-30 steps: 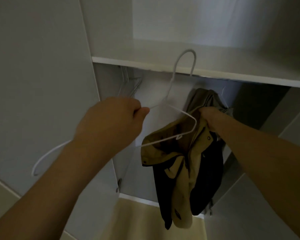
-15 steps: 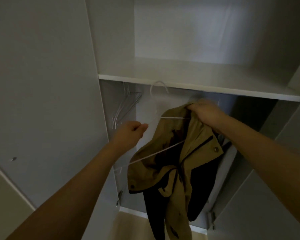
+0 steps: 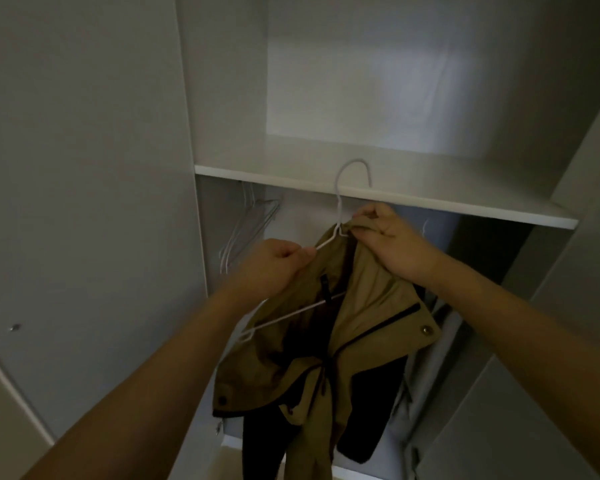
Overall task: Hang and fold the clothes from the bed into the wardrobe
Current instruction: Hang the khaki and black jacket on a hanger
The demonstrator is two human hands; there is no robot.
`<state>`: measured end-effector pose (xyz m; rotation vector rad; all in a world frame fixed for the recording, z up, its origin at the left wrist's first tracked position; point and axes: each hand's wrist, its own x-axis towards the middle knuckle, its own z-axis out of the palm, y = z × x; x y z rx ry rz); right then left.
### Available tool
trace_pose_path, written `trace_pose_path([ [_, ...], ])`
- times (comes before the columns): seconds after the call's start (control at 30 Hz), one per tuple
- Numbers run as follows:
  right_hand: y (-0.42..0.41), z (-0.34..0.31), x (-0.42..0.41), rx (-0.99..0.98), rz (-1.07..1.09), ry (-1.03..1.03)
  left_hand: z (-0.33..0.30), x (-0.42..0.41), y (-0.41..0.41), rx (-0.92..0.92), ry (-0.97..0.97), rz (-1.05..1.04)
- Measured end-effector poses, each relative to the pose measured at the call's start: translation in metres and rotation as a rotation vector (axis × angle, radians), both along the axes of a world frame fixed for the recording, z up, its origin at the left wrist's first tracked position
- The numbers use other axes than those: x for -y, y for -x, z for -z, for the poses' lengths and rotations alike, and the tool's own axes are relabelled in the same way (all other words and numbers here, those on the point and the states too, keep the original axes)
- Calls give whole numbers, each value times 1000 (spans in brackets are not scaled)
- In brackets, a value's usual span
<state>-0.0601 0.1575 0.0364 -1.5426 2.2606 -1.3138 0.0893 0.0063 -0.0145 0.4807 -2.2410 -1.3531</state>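
Left hand (image 3: 274, 266) grips the hanger (image 3: 326, 242), right hand (image 3: 388, 242) pinches the jacket (image 3: 371, 306) collar just beside it; next, probably, hooking it onto the unseen rail above.

White wardrobe shelf (image 3: 499, 206), hanger-hook height

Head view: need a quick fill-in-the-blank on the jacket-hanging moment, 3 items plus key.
1. The left hand grips the white ____ by one shoulder arm.
2. The right hand pinches the collar of the tan and black ____.
3. The spare hangers hang on the ____ side of the wardrobe, under the shelf.

Missing words: hanger; jacket; left
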Motion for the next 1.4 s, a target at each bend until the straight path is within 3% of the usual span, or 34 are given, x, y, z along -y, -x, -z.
trace_pose_path([
  [0.2,12,5,-1,-36,8,-72,-6,0,-1,-68,330,-37],
  [0.3,21,5,-5,-16,58,24,5,6,-10,-166,791,-468],
  [0.33,25,2,-9,-7,87,64,15,6,-15,-232,816,-644],
  [0.4,35,-5,-18,-8,143,130,43,-2,-22,-299,596,-852],
  [0.43,39,-8,-22,-24,173,144,57,-9,-23,-257,387,-840],
  [0.53,44,-9,-34,-73,223,128,80,-25,-7,-152,-386,-505],
  [0.6,46,-5,-42,-53,241,146,79,-30,10,-113,-684,-331],
  [0.67,49,-3,-53,-23,282,187,82,-29,23,27,-658,-258],
  [0.77,54,-3,-69,9,300,244,88,-29,40,401,-268,-220],
  [0.83,54,-2,-77,28,278,263,87,-33,56,501,-128,-194],
  [0.93,52,0,-87,56,268,274,80,-41,72,431,-284,-52],
  [1.1,69,-1,-110,99,407,249,53,-21,64,145,-869,20],
  [1.23,69,3,-115,136,446,198,19,0,59,150,-915,-13],
  [1.4,62,0,-118,261,365,356,-18,21,44,71,-987,82],
])
